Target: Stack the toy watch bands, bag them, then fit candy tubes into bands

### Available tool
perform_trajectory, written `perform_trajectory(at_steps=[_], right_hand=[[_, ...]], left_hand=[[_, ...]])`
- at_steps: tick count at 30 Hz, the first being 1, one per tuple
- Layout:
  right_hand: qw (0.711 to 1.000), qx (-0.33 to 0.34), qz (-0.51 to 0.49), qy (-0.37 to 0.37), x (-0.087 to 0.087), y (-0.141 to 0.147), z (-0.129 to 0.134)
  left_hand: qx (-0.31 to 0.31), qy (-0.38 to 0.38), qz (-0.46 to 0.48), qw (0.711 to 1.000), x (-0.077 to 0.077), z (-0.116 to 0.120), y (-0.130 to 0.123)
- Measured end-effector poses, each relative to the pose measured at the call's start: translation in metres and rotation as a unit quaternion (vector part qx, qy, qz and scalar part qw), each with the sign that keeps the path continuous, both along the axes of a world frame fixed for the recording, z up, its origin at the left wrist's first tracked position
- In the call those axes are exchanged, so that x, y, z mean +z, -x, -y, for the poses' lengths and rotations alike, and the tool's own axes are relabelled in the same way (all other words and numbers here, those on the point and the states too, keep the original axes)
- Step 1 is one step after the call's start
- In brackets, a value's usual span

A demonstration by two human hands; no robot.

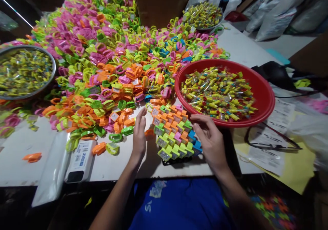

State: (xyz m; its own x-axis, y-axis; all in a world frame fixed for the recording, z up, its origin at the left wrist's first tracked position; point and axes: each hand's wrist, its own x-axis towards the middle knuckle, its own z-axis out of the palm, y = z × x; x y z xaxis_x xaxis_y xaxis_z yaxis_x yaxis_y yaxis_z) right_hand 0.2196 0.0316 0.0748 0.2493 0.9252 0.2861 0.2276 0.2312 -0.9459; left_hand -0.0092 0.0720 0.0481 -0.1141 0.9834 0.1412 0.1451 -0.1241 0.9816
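Observation:
In front of me stands a block of toy watches (174, 131), orange, yellow, green, pink and blue, set in close rows on a black base (176, 161). My left hand (139, 134) is upright at the block's left side, its fingers straight and holding nothing, with a small gap to the watches. My right hand (209, 138) is bent around the right side, fingers apart, close to the blue watches (196, 148). Whether its fingertips touch the block I cannot tell. Behind the block spreads a large heap of loose toy watches (115, 73).
A red basin (266, 100) of small yellow-ended tubes stands at the right. Metal bowls of similar tubes sit at the left (52, 68) and back (216, 27). A white device (80, 160), a clear plastic bag (52, 168) and eyeglasses (274, 146) on papers lie nearby.

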Motion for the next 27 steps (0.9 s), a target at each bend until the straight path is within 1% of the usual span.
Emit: perform_trajectory(at_steps=[4, 7, 10, 13, 15, 16, 18, 19, 21, 23, 25, 27], right_hand=[[0.998, 0.01, -0.056, 0.026, -0.002, 0.01, -0.003], [0.993, 0.045, -0.098, 0.057, -0.001, 0.014, -0.003], [0.99, 0.066, -0.108, 0.066, -0.006, 0.015, -0.001], [0.993, 0.063, -0.075, 0.065, -0.009, 0.014, 0.003], [0.997, 0.049, -0.032, 0.055, -0.005, 0.013, 0.005], [0.998, 0.038, 0.003, 0.043, -0.001, 0.013, 0.005], [0.995, 0.022, 0.096, 0.002, 0.014, 0.014, 0.002], [0.989, 0.024, 0.145, -0.022, 0.021, 0.015, -0.003], [0.971, 0.06, 0.226, -0.056, 0.034, 0.019, -0.018], [0.947, 0.105, 0.296, -0.065, 0.039, 0.025, -0.038], [0.919, 0.129, 0.368, -0.06, 0.036, 0.031, -0.058], [0.892, 0.139, 0.427, -0.054, 0.028, 0.034, -0.07]], left_hand=[[-0.035, 0.06, 0.082, 0.994, 0.002, -0.015, -0.013], [-0.042, 0.077, 0.08, 0.993, 0.004, -0.021, -0.02], [-0.053, 0.083, 0.09, 0.991, 0.003, -0.027, -0.015], [-0.092, 0.102, 0.133, 0.982, -0.001, -0.035, -0.002], [-0.124, 0.103, 0.151, 0.975, -0.004, -0.042, 0.007], [-0.135, 0.101, 0.154, 0.974, -0.005, -0.045, 0.011], [-0.152, 0.098, 0.149, 0.972, -0.006, -0.053, 0.017], [-0.158, 0.096, 0.145, 0.972, -0.007, -0.056, 0.019], [-0.17, 0.091, 0.141, 0.971, -0.007, -0.062, 0.02], [-0.178, 0.085, 0.143, 0.97, -0.009, -0.065, 0.02], [-0.181, 0.078, 0.146, 0.97, -0.012, -0.065, 0.019], [-0.182, 0.069, 0.146, 0.97, -0.016, -0.063, 0.018]])
